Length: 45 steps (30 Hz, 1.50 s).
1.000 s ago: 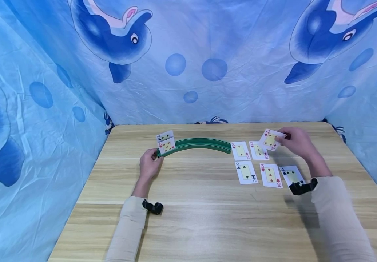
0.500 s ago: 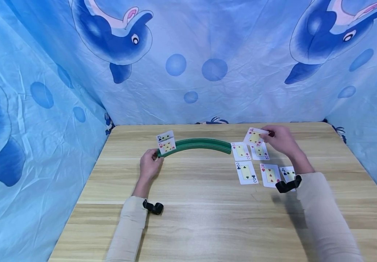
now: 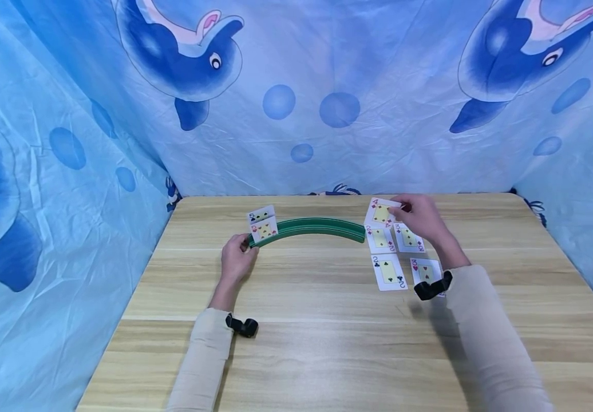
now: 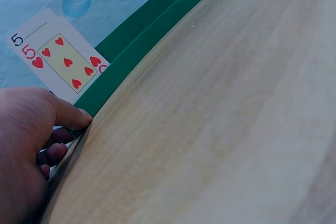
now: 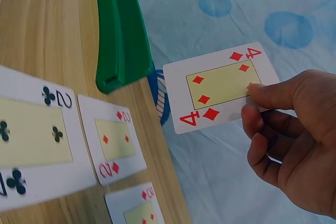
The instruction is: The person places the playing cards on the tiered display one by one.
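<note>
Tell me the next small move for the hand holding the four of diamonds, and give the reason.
Probably carry the four of diamonds further left and set it upright in the green curved holder, beside the two fives. The right hand pinches it in the air just past the holder's right end, while the left hand grips the holder's left end, apparently bracing it.

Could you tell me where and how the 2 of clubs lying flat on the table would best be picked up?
The 2 of clubs lies flat and face up on the table, clear of its neighbours, so nothing sticks up to grip. I would probably come from above at its near short edge, where the wood is bare, press a fingertip on the face, then lift that edge with the thumb and pinch it.
</note>
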{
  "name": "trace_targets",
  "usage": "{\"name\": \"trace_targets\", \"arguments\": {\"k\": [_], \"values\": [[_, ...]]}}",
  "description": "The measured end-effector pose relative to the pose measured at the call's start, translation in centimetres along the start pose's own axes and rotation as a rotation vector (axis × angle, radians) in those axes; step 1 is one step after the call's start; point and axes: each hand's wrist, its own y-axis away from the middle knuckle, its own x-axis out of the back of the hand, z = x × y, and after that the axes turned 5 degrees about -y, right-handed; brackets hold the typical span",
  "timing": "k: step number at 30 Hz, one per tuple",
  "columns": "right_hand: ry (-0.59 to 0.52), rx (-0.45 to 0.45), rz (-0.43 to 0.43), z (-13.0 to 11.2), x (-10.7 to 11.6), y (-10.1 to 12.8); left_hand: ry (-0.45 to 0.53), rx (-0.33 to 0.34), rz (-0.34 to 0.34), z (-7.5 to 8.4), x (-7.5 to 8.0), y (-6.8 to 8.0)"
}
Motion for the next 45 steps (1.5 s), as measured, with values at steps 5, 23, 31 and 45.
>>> {"name": "trace_targets", "arguments": {"k": [5, 23, 31, 45], "values": [[-0.029, -0.021, -0.012, -0.4, -0.9, -0.5, 0.002, 0.000, 0.007, 0.0, 0.0, 0.0], [-0.125, 0.010, -0.058, -2.8, -4.7, -2.3, 0.014, -0.004, 0.007, 0.0, -0.1, 0.0], [-0.134, 0.031, -0.090, -3.7, -6.2, -3.1, 0.018, 0.017, -0.005, -0.1, -0.1, 0.0], [-0.179, 0.090, -0.113, -6.1, -8.8, -4.4, 0.015, 0.030, -0.008, 0.1, 0.1, 0.0]]}}
